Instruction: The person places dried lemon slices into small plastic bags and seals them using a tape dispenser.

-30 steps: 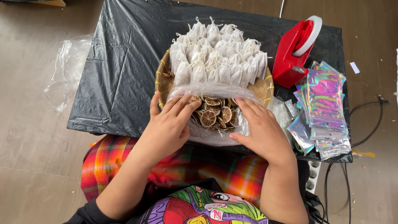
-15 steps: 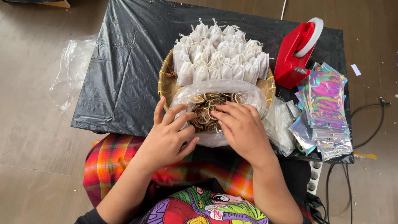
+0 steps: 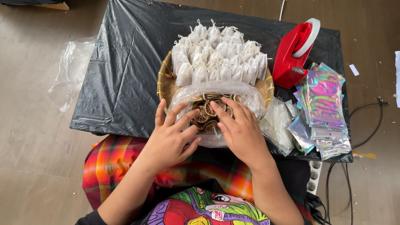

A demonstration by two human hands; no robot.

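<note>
Both hands, left hand point(image 3: 171, 137) and right hand point(image 3: 237, 127), are spread open-fingered on the clear bag point(image 3: 216, 93) of dried slices point(image 3: 206, 114), nothing pinched; beyond them many tied white sachets point(image 3: 216, 60) are stacked, foil pouches point(image 3: 323, 108) rightward unfilled.

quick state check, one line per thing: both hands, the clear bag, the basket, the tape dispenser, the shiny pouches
left hand: open, fingers spread on bag
right hand: fingertips reaching into bag
clear bag: open, holds dried slices
basket: filled with tied white sachets
tape dispenser: upright, roll loaded
shiny pouches: stacked flat
</note>
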